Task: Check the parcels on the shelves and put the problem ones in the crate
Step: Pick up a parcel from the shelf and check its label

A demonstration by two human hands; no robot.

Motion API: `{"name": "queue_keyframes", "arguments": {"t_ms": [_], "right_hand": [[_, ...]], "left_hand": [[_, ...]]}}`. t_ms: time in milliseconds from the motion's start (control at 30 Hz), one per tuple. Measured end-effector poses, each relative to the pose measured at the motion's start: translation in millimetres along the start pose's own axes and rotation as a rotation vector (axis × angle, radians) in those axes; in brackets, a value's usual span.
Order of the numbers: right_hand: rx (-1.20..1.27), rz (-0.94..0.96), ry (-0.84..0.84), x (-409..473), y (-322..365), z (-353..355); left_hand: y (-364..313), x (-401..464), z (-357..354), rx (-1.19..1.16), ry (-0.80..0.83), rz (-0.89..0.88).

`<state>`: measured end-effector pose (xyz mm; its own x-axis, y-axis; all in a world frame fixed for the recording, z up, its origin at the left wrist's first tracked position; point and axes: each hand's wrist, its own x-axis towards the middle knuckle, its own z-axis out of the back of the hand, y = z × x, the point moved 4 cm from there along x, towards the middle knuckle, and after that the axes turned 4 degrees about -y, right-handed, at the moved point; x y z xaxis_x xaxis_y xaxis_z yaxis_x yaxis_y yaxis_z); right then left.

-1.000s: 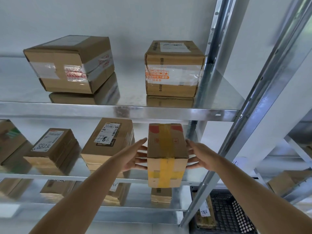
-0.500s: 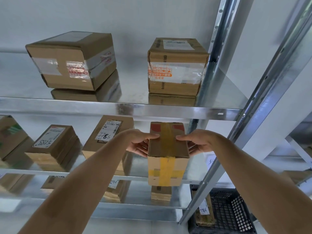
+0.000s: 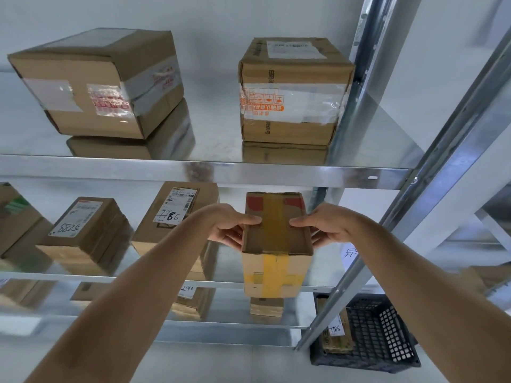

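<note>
Grey wall (image 3: 221, 20) at 12 o'clock; pale floor (image 3: 221, 363) at 6 o'clock; second metal rack (image 3: 495, 239) at 3 o'clock.

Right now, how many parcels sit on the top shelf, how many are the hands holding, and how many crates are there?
Top-shelf parcels: 2, the left parcel and the right parcel
Held parcel, between left hand and right hand: 1
Black crate: 1
Total: 4

Yellow-taped cardboard parcel (image 3: 276, 244) upright at the middle shelf's (image 3: 110, 279) front edge — other brown parcels sit on the shelves; black mesh crate (image 3: 381, 335) sits low right — one labelled parcel (image 3: 336, 334) inside.
</note>
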<state>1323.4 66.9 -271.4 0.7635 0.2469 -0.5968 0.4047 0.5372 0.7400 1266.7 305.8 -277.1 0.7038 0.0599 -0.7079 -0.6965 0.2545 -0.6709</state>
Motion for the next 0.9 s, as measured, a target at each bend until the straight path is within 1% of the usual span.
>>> {"name": "queue_keyframes", "arguments": {"t_ms": [167,333,400,467,533,633,733,833,900], "right_hand": [[-0.010,0.017,-0.011,-3,-2,0],[0.061,0.042,-0.107,-7,-27,-6],[0.172,0.054,-0.146,-8,-44,-11],[0.364,0.048,-0.171,-6,-61,-18],[0.441,0.039,-0.197,-2,-77,-23],[0.429,-0.001,-0.189,5,-97,-34],[0.373,-0.028,-0.142,7,-110,-47],[0.353,-0.013,-0.111,6,-118,-56],[0.347,-0.015,-0.112,3,-121,-60]], "left_hand": [[3,-3,0,-0.015,-0.023,-0.028],[16,-3,1,-0.079,-0.069,-0.108],[27,1,1,-0.135,-0.063,-0.140],[41,9,0,-0.212,-0.056,-0.144],[54,18,-3,-0.295,-0.067,-0.140],[73,28,-13,-0.362,-0.100,-0.141],[94,33,-31,-0.403,-0.153,-0.118],[111,35,-45,-0.476,-0.155,-0.120],[118,35,-52,-0.474,-0.134,-0.127]]}}
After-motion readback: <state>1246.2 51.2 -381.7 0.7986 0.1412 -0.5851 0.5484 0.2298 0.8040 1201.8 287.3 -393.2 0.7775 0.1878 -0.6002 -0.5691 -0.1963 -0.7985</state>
